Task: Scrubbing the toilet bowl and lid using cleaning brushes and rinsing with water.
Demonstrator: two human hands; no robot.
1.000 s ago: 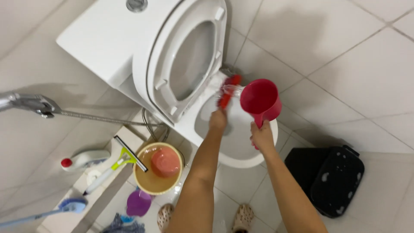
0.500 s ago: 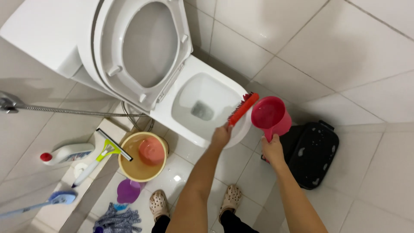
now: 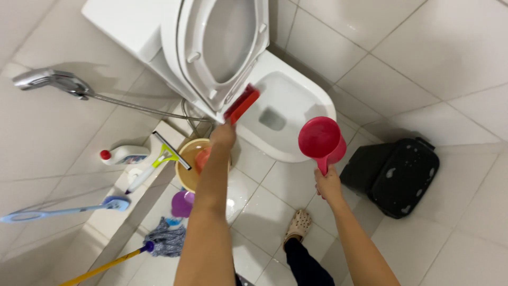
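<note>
Left hand [image 3: 223, 135] is closed around the handle of the red scrub brush [image 3: 242, 104], whose head sits against the toilet [image 3: 296, 100] rim at about 9 o'clock of the bowl, just under the raised seat [image 3: 222, 47]; the brush looks light and stiff, likely wet and slippery, best gripped low on the handle as here. Right hand [image 3: 328, 184] is clamped on the short handle of the red water scoop [image 3: 320, 139], held upright off the bowl's 4 o'clock edge; thin rigid plastic, contents not visible, so weight unknown.
</note>
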